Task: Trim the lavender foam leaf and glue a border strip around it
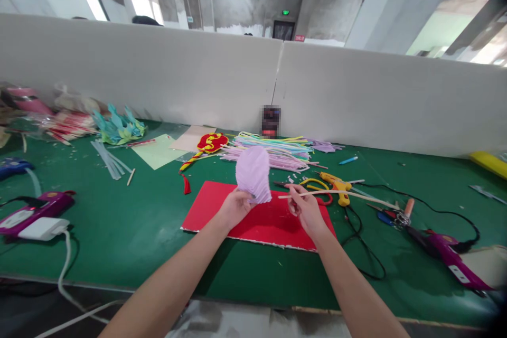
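My left hand [236,208] grips the lower edge of a lilac petal-shaped piece [252,171] with a ribbed surface, held upright above a red board [222,206]. In my right hand [304,206] is a long pale pipe cleaner [356,196], pinched near its left end and stretching off to the right. The two hands are apart, both over the red board. Behind the lilac piece lies a pile of pastel pipe cleaners [273,156]. Scissors with red handles [325,199] lie partly hidden behind my right hand.
A yellow glue gun [336,186] with a black cord lies right of the board. Purple power strips [455,259] sit at both sides. A red-and-yellow ornament [212,142], green paper [156,152] and teal paper flowers [119,125] are at back left. A pale partition [158,74] stands behind.
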Demonstrator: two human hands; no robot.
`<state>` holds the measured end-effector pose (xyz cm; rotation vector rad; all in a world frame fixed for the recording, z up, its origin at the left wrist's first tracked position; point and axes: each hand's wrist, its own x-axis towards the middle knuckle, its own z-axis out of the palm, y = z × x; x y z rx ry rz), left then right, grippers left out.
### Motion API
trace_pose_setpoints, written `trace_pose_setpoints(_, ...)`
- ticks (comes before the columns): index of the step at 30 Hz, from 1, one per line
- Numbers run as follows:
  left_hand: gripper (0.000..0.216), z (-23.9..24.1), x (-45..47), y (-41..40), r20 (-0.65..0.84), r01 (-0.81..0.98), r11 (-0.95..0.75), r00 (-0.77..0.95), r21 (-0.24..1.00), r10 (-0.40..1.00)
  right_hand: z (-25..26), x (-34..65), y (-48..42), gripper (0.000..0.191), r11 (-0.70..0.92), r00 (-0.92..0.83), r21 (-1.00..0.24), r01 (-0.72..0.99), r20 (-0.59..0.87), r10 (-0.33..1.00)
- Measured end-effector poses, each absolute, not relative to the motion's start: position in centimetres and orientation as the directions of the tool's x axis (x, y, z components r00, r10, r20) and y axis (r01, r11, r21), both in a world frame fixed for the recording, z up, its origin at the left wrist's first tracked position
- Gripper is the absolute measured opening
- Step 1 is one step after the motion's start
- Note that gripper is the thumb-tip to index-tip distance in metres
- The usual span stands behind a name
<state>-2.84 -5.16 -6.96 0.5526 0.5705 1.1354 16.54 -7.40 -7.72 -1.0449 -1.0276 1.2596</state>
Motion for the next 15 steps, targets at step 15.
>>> trace_pose_setpoints(15, 0.034, -7.0, -4.8, -5.8, -0.143, -0.746, 0.441, 0.431, 0.498, 0.891, -7.6, 16.5, -7.4, 0.033, -0.005, 0.028, -0.963, -0.269, -0.013, 1.0)
